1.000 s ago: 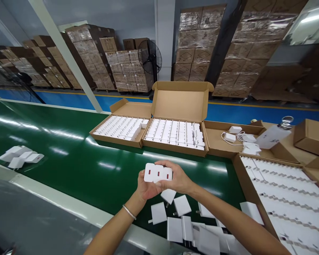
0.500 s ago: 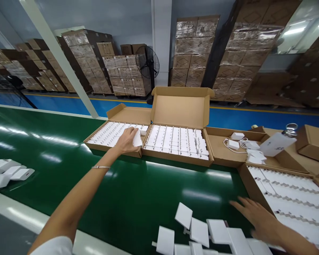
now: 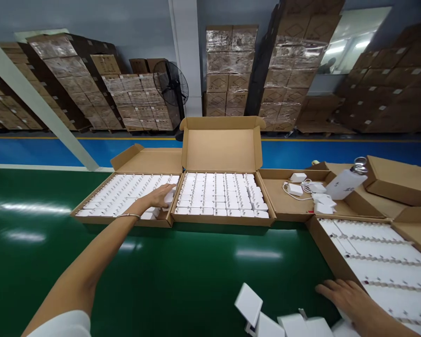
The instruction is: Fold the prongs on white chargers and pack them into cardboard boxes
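Note:
Reaching into the right part of the left carton (image 3: pixel 126 220), my left hand (image 3: pixel 160 194) has its fingers curled around a white block (image 3: pixel 169 195). White blocks stand in rows there. The middle carton (image 3: pixel 224 221), its lid raised, holds more rows of white blocks (image 3: pixel 217 194). My right hand (image 3: pixel 345 296) is low at the right, beside the wall of the right carton (image 3: pixel 331 248); what lies under its palm is hidden. Loose white blocks (image 3: pixel 249 304) lie on the green surface just left of it.
An open carton (image 3: pixel 279 187) holds white adapters with cables (image 3: pixel 295 189) and a white bottle with a metal cap (image 3: pixel 347 181). Green tabletop (image 3: pixel 196 271) runs in front. Behind are a fan (image 3: pixel 170 84), a slanted post (image 3: pixel 45 107) and stacked boxes (image 3: pixel 231 70).
The view has shifted right. My left hand is now lower into the right end of the left carton with a white block. My right hand has come down closer to the right carton and loose blocks.

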